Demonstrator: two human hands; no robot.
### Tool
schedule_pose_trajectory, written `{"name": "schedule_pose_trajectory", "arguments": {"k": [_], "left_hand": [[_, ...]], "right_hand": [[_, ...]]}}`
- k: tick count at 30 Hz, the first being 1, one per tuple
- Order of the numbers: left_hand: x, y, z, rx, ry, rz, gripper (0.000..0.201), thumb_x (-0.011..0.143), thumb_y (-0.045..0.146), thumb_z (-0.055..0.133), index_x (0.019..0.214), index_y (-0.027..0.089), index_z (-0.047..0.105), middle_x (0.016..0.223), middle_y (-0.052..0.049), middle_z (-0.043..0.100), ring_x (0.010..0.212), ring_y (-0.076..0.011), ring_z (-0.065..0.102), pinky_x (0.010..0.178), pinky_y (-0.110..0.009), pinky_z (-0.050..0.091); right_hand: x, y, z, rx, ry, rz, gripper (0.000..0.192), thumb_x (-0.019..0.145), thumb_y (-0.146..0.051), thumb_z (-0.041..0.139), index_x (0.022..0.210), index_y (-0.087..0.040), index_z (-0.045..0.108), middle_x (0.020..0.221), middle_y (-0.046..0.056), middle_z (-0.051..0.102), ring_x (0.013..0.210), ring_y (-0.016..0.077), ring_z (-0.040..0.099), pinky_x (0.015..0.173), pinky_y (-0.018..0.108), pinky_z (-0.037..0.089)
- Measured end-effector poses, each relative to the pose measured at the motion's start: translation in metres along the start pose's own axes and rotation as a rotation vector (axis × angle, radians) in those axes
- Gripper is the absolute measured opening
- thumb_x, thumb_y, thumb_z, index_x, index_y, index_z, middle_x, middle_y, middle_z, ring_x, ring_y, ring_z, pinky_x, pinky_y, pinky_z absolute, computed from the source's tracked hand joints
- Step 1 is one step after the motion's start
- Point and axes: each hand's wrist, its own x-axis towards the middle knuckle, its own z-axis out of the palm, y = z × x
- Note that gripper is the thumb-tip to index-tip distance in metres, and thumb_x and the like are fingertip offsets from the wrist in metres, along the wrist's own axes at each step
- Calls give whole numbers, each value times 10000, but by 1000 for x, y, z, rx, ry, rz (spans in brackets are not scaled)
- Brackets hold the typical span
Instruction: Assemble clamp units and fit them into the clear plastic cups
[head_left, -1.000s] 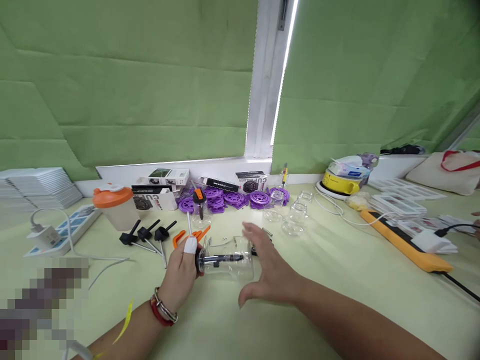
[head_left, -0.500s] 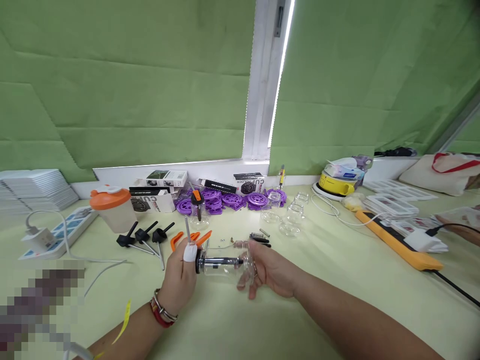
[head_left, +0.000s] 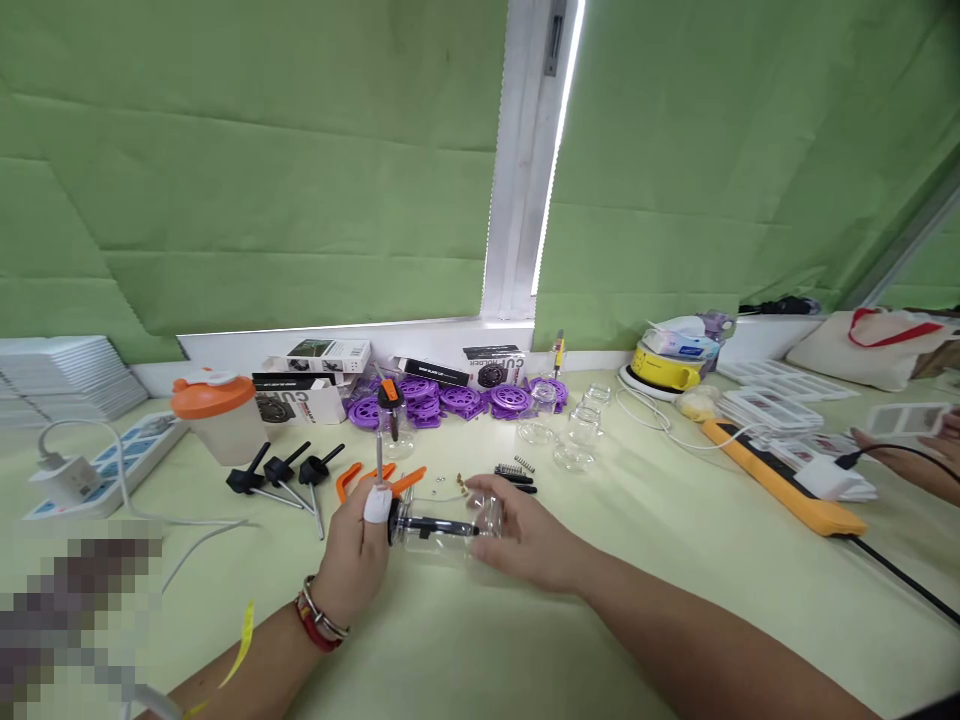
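Our left hand (head_left: pixel 352 545) closes its grip on the black cap end of the clear jar (head_left: pixel 442 528). Our right hand (head_left: pixel 525 535) wraps the jar's far end from 3 o'clock. The jar lies on its side just above the tabletop (head_left: pixel 637 560), long axis running 9 to 3, a dark rod inside. Orange clips (head_left: pixel 379 478) lie at 12 o'clock of the left hand.
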Motion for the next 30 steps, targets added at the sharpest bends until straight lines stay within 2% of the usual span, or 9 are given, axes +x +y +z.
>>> {"name": "schedule_pose_trajectory", "arguments": {"k": [3,5,9,14,18,20,23,26,30], "left_hand": [[5,-3,1,13,24,-165,452,797,610,442,757,188,598,651,-16,562,531,-135,499,447,-245,446],[7,-4,2,-4,68,-230,493,779,644,437,753,177,593,657,-16,564,525,-130,505,433,-239,453],[8,-5,2,-39,87,-230,506,755,658,467,756,169,600,694,-28,579,540,-134,529,449,-250,484],[7,-5,2,-73,61,-337,505,761,668,444,742,188,599,704,-32,597,565,-148,543,446,-242,483],[11,-1,0,-166,109,-302,495,736,659,492,737,175,598,719,-33,603,550,-143,558,466,-250,500],[13,1,-1,-195,158,-303,479,735,640,508,727,169,593,689,-21,590,532,-137,564,469,-253,509],[16,1,-2,-212,161,-297,442,756,598,504,715,165,582,672,-12,587,512,-123,563,458,-237,506],[15,-4,-1,-179,121,-300,440,762,599,494,713,172,586,686,-15,603,545,-129,570,460,-229,505],[13,-10,0,-142,47,-289,483,754,637,484,724,169,601,706,-11,591,554,-123,556,467,-221,500]], "right_hand": [[-2,0,-4,-415,80,-401,496,786,-304,631,1259,-311,482,1346,81,448,1281,275,365,1068,493,283],[-1,3,-6,-492,74,-470,501,793,-298,623,1270,-323,470,1381,71,412,1325,269,301,1086,490,249],[2,7,-3,-334,127,-281,807,670,-368,728,1366,-256,334,1394,125,338,1295,262,340,1033,422,350],[-2,-9,-17,-360,88,-260,807,611,-299,748,1337,-266,397,1330,100,365,1234,241,404,1019,376,370],[-17,-16,-51,-435,221,-270,679,623,-249,712,1257,-251,469,1307,100,395,1235,258,405,1042,406,345],[-27,-5,-65,-408,356,-232,644,629,-254,706,1228,-254,469,1312,98,399,1250,255,392,1043,415,353],[-43,32,-75,-168,651,-139,600,622,-335,740,1137,-248,445,1239,86,467,1199,239,459,1014,424,400],[-62,72,-78,71,953,102,640,610,-416,759,1096,-222,391,1155,117,541,1070,251,564,913,425,477],[-77,102,-86,-15,1012,297,673,525,-426,803,1048,-209,439,1121,121,581,1026,266,586,901,438,474]]}}
